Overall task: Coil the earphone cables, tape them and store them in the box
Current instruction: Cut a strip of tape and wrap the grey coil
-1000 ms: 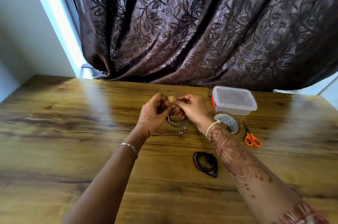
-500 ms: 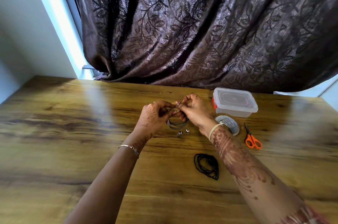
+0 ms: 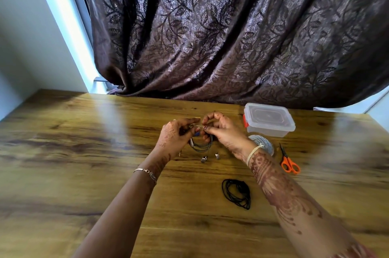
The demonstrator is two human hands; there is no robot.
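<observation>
My left hand [image 3: 174, 138] is raised just above the brown wood-grain table [image 3: 73, 152], its fingers curled and pinching the top of the thin grey coiled earphone cable [image 3: 202, 145]. The loops hang down between my two hands. Its two small silvery earbuds [image 3: 203, 159] lie on the wood just below the coil, near each other. My right hand [image 3: 225, 133] faces the left one, thumb and forefinger pressed together on the same upper part of the coil, the other fingers arched above it. Whether a bit of tape sits under my fingertips I cannot tell. Nearer to me, beside my right forearm, a second earphone cable, black and loosely coiled [image 3: 236, 194], lies flat on the table. Beyond my right wrist stands the clear rectangular plastic box [image 3: 270, 120], lid on, with an orange clasp at its left end. Just in front of it lies a pale roll of tape [image 3: 265, 144], partly hidden by my wrist, and beside that the small orange-handled scissors [image 3: 290, 164].
</observation>
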